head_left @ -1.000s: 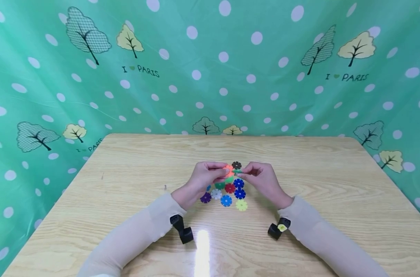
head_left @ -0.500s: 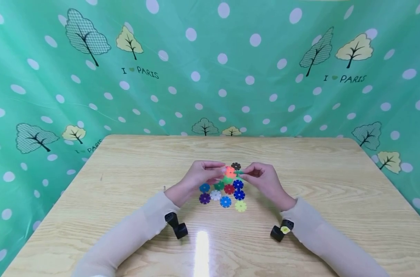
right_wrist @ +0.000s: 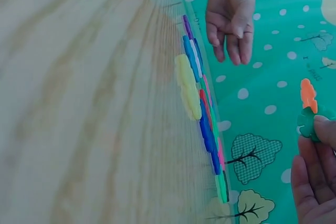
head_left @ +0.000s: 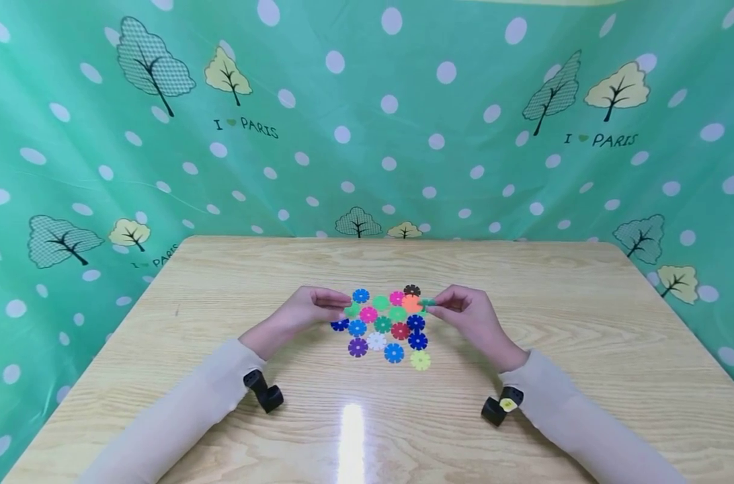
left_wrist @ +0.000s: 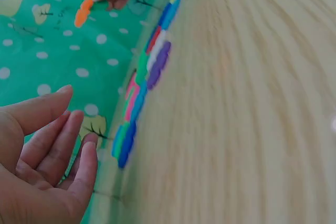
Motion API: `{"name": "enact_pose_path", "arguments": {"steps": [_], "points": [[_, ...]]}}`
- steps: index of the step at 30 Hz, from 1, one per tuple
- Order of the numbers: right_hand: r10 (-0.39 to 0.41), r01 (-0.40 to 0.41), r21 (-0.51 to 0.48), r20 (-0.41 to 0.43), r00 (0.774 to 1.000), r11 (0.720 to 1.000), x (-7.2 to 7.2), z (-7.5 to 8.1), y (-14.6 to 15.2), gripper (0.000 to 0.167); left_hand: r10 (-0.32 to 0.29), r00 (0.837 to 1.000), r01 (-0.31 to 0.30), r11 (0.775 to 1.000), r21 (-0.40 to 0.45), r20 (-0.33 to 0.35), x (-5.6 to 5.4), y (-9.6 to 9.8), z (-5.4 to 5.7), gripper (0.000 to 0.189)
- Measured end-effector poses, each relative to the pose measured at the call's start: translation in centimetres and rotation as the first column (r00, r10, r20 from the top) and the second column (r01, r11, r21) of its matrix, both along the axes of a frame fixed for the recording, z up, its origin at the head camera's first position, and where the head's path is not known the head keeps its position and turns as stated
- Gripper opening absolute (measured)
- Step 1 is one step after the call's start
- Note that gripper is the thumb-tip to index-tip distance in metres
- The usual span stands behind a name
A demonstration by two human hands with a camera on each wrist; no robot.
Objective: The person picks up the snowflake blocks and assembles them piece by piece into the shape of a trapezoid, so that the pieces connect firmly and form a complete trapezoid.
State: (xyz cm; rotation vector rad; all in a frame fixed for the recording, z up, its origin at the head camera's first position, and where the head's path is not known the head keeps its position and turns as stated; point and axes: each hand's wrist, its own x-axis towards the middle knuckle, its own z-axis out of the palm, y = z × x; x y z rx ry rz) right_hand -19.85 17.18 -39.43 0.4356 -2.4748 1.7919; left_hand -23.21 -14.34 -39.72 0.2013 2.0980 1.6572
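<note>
My right hand (head_left: 466, 312) pinches a dark green notched plastic disc (right_wrist: 308, 124) between thumb and fingers. Fitted into that disc at an angle is an orange notched disc (right_wrist: 308, 96), held up above the table. My left hand (left_wrist: 50, 156) holds nothing; its fingers are loosely extended and the thumb stands apart. In the head view, that left hand (head_left: 303, 312) is over the left end of a spread of flat discs, nearest a light green disc (head_left: 352, 310) and a dark blue disc (head_left: 339, 325). The left wrist view shows a gap between the hand and the discs.
Several loose discs lie on the wooden table (head_left: 234, 282), among them a purple disc (head_left: 357, 347), a white disc (head_left: 376, 341), a red disc (head_left: 400, 330), a yellow disc (head_left: 421, 360) and a black disc (head_left: 412, 290). A green dotted cloth (head_left: 367, 154) hangs behind.
My left hand has let go of the orange disc and moved left, uncovering pink, green and blue discs. My right hand keeps the joined green and orange discs and has shifted slightly right.
</note>
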Motion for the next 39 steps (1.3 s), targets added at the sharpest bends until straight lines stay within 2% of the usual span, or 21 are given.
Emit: {"name": "enact_pose_path", "arguments": {"steps": [2,6,9,14,24,32,39], "points": [[-0.002,0.002,0.000,0.003,1.000,1.000,0.0,0.0,0.0,0.013,-0.017,1.000,0.017,1.000,-0.011,0.003,-0.2,-0.7,-0.4,0.042],[-0.007,0.007,-0.006,0.006,1.000,1.000,-0.1,0.0,0.1,0.013,-0.056,0.998,0.053,0.996,-0.077,-0.043,-0.7,-1.6,-1.0,0.041],[-0.007,0.007,-0.004,0.007,1.000,1.000,-0.1,0.0,0.2,0.014,-0.093,0.991,0.080,0.987,-0.137,-0.095,-0.9,-2.0,-1.2,0.040],[-0.012,0.012,0.000,0.008,1.000,1.000,0.0,-0.1,0.3,0.013,-0.141,0.980,0.114,0.977,-0.183,-0.141,-1.1,-2.2,-1.5,0.039],[-0.015,0.015,0.012,0.034,0.999,1.000,0.1,0.2,0.1,0.012,-0.178,0.955,0.106,0.951,-0.289,-0.237,-1.0,-2.2,-1.7,0.036],[-0.007,0.007,0.022,0.011,1.000,1.000,1.2,2.4,-0.6,0.009,-0.206,0.933,0.103,0.939,-0.327,-0.297,-1.2,-2.3,-1.9,0.033],[0.011,-0.011,-0.007,0.012,1.000,1.000,0.3,0.2,0.0,0.012,-0.249,0.913,0.134,0.931,-0.339,-0.323,-1.2,-2.4,-2.5,0.031]]}}
